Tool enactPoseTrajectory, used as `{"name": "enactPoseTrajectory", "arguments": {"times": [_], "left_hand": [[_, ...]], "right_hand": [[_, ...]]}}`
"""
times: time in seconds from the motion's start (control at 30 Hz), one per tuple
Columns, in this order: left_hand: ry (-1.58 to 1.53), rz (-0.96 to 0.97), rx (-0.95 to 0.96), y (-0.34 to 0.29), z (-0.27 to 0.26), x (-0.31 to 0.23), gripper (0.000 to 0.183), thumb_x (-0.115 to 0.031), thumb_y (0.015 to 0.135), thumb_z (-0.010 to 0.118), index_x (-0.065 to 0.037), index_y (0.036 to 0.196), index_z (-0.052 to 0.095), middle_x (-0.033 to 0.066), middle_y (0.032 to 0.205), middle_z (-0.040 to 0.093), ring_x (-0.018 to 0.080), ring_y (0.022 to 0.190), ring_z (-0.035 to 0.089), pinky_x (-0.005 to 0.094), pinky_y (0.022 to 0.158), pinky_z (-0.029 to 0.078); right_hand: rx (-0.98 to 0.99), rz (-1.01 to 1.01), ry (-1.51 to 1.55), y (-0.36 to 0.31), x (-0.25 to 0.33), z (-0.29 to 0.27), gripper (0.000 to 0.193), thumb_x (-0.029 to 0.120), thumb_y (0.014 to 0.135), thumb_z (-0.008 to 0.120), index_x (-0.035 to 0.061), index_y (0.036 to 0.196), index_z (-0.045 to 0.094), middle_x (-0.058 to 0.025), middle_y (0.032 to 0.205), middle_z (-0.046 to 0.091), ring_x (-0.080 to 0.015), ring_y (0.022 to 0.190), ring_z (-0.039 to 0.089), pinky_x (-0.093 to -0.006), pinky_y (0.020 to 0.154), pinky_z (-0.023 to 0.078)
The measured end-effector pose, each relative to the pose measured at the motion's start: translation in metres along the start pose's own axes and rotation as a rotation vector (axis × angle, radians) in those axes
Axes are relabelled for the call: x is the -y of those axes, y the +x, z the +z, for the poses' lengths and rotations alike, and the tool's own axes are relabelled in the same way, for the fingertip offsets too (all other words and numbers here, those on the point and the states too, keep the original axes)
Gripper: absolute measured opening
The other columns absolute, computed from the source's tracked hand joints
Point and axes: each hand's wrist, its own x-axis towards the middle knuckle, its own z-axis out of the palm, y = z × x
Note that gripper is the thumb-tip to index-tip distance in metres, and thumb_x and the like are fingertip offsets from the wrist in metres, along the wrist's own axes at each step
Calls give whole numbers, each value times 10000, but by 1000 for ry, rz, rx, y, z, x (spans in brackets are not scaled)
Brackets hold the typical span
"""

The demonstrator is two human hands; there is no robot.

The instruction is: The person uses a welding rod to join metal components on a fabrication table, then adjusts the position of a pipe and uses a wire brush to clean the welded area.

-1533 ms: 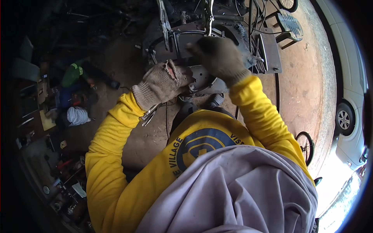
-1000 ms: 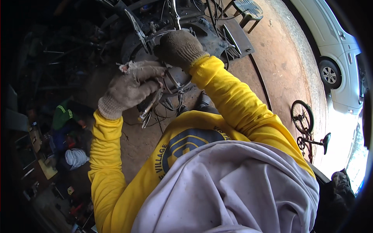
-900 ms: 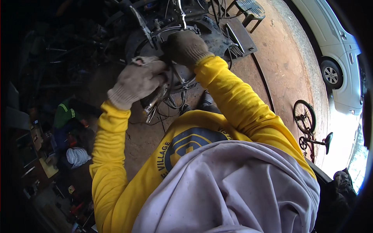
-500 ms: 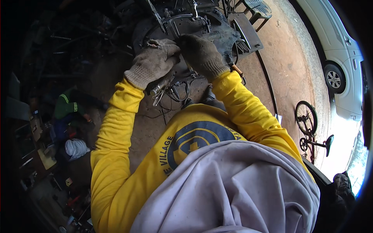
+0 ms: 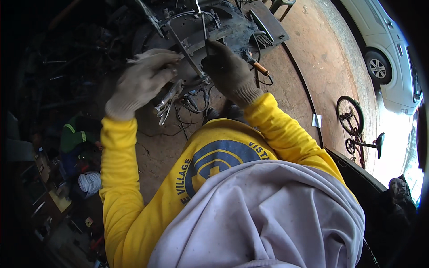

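Note:
Grey-brown knit work gloves cover both my hands. My left hand (image 5: pixel 149 73) hovers at the left side of a dark metal workbench (image 5: pixel 147 38), fingers stretched out and slightly blurred, nothing seen in them. My right hand (image 5: pixel 229 73) is closed round the lower end of a thin dark metal rod (image 5: pixel 206 33) that points away from me. Between the hands a flat metal strip (image 5: pixel 185 51) slants across the bench, its near end close to my right fingers. A metal clamp-like tool (image 5: pixel 169 99) hangs at the bench's near edge, below my left hand.
An orange-handled tool (image 5: pixel 260 68) with a cable lies right of my right hand. Cables (image 5: pixel 192 105) dangle under the bench. A person in a green top (image 5: pixel 73 138) crouches at the left. A bicycle (image 5: pixel 353 120) and a pale van (image 5: pixel 389 67) stand at the right.
My left hand has come away from my right hand, moving left and toward me. The flat strip between them is now uncovered. My right hand has shifted slightly nearer to me.

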Motion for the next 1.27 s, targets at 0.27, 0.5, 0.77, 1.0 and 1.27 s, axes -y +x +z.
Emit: {"name": "enactPoseTrajectory", "arguments": {"times": [0.27, 0.5, 0.77, 1.0, 1.27], "left_hand": [[0, -60, -296, 24, -16, -151, 409, -329, 932, 750, -12, 1184, 697, 149, 1090, 727, 275, 917, 726, 382, 831, 576], [30, -458, -248, 120, 124, -117, 298, -277, 979, 685, -15, 1119, 716, 187, 1065, 720, 376, 973, 702, 435, 822, 561], [469, -455, -182, 152, 178, -86, 252, -219, 987, 645, -42, 1139, 739, 144, 1104, 743, 315, 1011, 711, 408, 885, 559], [560, -381, -174, 171, 165, -102, 283, -233, 990, 635, -37, 1189, 682, 109, 1109, 715, 315, 957, 697, 440, 860, 558], [666, -419, 27, 185, 202, -58, 153, -195, 931, 689, -149, 1075, 706, 57, 1056, 707, 271, 935, 697, 408, 776, 566]], "right_hand": [[-21, -194, 950, -54, -21, -34, 561, 62, 948, 752, 14, 1447, 501, -113, 1188, 704, -173, 1080, 683, -337, 950, 568], [-179, -183, 667, -27, -68, -51, 397, 180, 951, 747, 11, 1284, 610, -129, 1045, 743, -168, 973, 718, -319, 870, 574], [250, -52, 681, 3, -118, -96, 415, 205, 958, 728, 5, 1310, 639, -128, 1070, 743, -169, 1000, 705, -329, 913, 567], [99, 384, 606, -3, -255, -137, 380, 205, 962, 711, 18, 1292, 677, -101, 1039, 753, -175, 903, 697, -293, 827, 558], [228, 409, -185, 57, -364, -132, 700, 566, 915, 657, 78, 1413, 605, -260, 1324, 653, -422, 1258, 607, -475, 1084, 468]]}}
